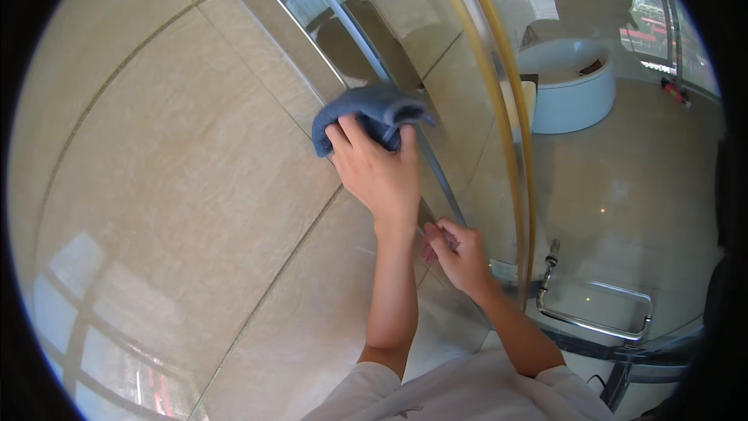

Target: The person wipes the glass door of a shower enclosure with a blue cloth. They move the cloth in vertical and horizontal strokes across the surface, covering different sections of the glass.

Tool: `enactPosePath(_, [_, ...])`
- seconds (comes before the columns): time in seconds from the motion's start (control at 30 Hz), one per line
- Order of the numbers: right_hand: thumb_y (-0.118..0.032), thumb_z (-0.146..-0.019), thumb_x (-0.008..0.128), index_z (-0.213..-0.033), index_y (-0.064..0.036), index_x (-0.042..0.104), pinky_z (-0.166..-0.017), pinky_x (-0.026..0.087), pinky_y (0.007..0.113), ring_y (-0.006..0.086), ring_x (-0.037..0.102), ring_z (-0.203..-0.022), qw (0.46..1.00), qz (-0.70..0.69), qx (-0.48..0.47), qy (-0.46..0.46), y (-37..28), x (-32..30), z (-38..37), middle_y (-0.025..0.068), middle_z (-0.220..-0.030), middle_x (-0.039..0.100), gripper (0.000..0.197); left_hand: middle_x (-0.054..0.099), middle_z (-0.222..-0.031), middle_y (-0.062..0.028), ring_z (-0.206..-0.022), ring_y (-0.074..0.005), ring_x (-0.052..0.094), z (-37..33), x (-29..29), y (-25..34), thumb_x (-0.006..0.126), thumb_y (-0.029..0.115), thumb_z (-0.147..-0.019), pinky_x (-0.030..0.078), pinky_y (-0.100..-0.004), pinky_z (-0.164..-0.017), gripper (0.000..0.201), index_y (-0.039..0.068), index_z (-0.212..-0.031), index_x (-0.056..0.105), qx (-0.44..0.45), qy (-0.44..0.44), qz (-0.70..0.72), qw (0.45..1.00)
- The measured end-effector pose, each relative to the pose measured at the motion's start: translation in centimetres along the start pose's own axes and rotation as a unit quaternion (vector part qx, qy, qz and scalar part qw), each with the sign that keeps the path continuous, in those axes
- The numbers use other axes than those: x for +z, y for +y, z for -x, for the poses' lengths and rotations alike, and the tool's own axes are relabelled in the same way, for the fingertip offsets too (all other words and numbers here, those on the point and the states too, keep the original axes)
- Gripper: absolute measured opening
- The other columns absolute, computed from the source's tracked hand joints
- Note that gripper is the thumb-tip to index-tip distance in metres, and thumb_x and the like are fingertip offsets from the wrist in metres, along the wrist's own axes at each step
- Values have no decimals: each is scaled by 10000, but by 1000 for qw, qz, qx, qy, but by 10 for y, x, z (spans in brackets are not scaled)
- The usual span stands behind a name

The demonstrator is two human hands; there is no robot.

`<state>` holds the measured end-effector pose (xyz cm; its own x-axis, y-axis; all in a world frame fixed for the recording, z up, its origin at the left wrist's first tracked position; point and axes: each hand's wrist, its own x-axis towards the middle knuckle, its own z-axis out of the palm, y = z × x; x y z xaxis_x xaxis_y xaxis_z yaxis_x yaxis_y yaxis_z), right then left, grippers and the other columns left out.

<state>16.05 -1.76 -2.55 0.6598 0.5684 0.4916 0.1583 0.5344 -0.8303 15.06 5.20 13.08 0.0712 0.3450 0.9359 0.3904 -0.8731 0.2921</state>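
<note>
A folded blue-grey cloth (365, 101) is gripped in my left hand (379, 175), its fingers and thumb bent round the near side. The cloth lies against the metal strip (292, 19) where the beige tiled wall (179, 156) meets the glass. Lower down and to the right, my right hand (462, 256) is beside the edge of the glass, its fingers loosely curled inward. I see nothing in that hand. Part of its fingers seems mirrored in the shiny surface beside it.
Yellowish-edged curved door edges (499, 70) run down to the right of my hands. A chrome handle (596, 320) stands at the lower right. Beyond the glass are a white bathtub (573, 101) and a small red object (675, 92) near a window.
</note>
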Motion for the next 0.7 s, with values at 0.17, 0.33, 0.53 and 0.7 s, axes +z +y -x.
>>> enactPosePath(0.17, [-117,-964,619,-795,32,602,-504,475,241,91,615,-519,998,-44,15,36,3,-6,-5,65,-599,642,226,550,-1043,-187,-948,-428,583,39,-4,-19,756,124,-714,483,-483,-770,348,46,-1017,604,13,-108,88,990])
enactPosePath(0.33, [-89,-927,648,-850,20,611,-534,498,276,141,629,-552,992,77,-67,76,-8,-12,-5,86,-624,635,137,590,-1055,-151,-1035,-398,530,84,-18,-34,763,65,-675,445,-453,-898,311,50,-968,658,4,-156,143,977])
enactPosePath(0.53, [-65,-903,656,-1098,-34,629,-710,537,319,227,669,-828,968,39,-206,135,-43,-1,-27,153,-1039,647,199,383,-1337,-230,-1189,-408,396,37,-22,-9,788,48,-622,357,-486,-995,441,43,-1029,619,69,-116,47,990])
enactPosePath(0.7, [-105,-847,707,-1229,-41,622,-905,495,429,371,567,-1108,884,273,-361,117,-65,6,-47,216,-1334,484,397,295,-1507,-258,-1333,-478,349,45,-25,-24,700,105,-782,318,-519,-1094,357,104,-1130,623,92,-130,97,983])
